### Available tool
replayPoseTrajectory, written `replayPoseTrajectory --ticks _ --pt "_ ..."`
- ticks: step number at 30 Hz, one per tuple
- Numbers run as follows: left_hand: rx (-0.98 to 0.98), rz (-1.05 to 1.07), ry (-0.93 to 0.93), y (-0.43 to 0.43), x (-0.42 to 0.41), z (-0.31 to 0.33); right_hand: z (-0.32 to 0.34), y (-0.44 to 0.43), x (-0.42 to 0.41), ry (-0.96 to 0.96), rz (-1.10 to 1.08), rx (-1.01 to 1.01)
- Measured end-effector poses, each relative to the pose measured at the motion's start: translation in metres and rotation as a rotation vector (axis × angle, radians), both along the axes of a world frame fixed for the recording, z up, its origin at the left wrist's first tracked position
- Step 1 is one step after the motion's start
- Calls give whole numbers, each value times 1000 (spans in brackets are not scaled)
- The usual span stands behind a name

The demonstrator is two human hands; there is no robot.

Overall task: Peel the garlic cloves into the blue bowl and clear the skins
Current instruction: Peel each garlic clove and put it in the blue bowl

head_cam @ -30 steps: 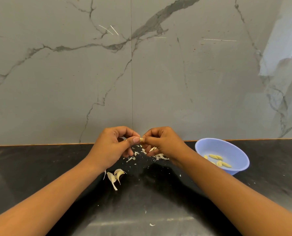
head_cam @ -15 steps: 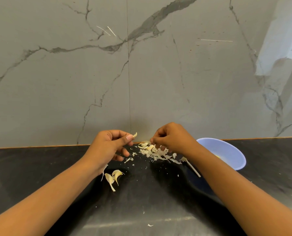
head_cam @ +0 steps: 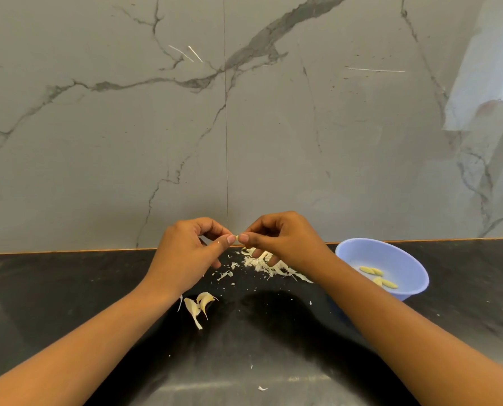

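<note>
1. Above the skin pile (head_cam: 262, 263) at the back of the black surface (head_cam: 68, 288), the left hand (head_cam: 185, 259) and right hand (head_cam: 282, 247) meet. Thumb and forefinger of each pinch one small garlic clove (head_cam: 237, 237); the other fingers (head_cam: 212, 227) are curled.
2. Step, as I read it: peeling this clove, mid-task. A few peeled cloves (head_cam: 379, 276) lie in the blue bowl (head_cam: 358, 253), right. Two unpeeled cloves (head_cam: 200, 307) lie on the surface by the left wrist.
3. Next: strip the remaining skin, then drop the clove in the bowl. This needs a firm left pinch, since the clove is tiny.
4. Versus 0.5 s ago: the hands were apart, the left alone held the clove and the right was low over the pile. Now they have rejoined, and the bowl contents are visible again.
</note>
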State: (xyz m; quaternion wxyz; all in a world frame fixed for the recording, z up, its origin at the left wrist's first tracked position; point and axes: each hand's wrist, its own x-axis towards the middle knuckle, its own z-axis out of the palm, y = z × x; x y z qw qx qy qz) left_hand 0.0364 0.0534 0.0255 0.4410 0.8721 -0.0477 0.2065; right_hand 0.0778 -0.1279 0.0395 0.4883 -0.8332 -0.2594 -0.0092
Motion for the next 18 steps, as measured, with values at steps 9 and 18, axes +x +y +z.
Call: replayPoseTrajectory --ticks 9,18 --pt "17 15 -22 -5 -2 2 -13 10 -6 -284 -89 15" --pt "-494 -118 263 -3 -1 10 -16 13 0 -740 -74 -131"
